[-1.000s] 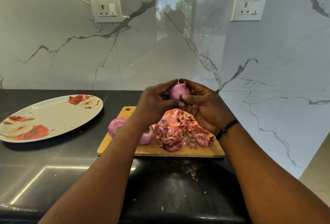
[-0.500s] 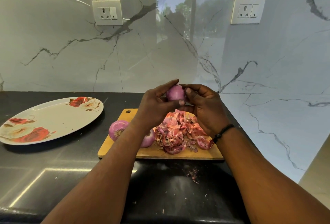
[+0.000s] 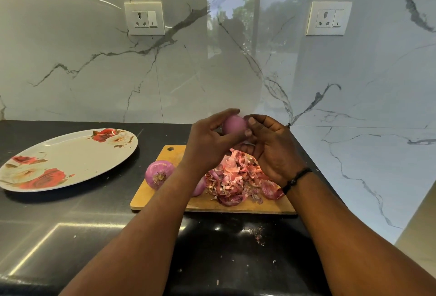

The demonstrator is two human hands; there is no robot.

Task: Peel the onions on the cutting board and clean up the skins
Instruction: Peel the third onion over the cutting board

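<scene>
onion [image 3: 234, 125], purple and smooth, is held in the air at frame centre, above the far edge of the cutting board [image 3: 207, 203]. left hand [image 3: 207, 142] grips it from the left, index finger curled over the top and thumb pressed against the lower right side. right hand [image 3: 271, 147] grips it from the right, thumb tip on the onion's upper right and fingers curled beneath. a black band [image 3: 296, 178] sits on the right wrist. the wooden board lies on the black countertop [image 3: 94, 236] at lower centre. on the board, a pile of onion skins [image 3: 236, 180] occupies the right half, directly below the hands. a second onion [image 3: 159, 175] rests at the board's left edge, root end facing the camera. a third onion [image 3: 199, 187] lies just right of it, mostly hidden behind the left forearm. small skin fragments [image 3: 259, 236] lie on the countertop in front of the board. a floral oval plate [image 3: 68, 158] sits at left of frame, apart from the board.
</scene>
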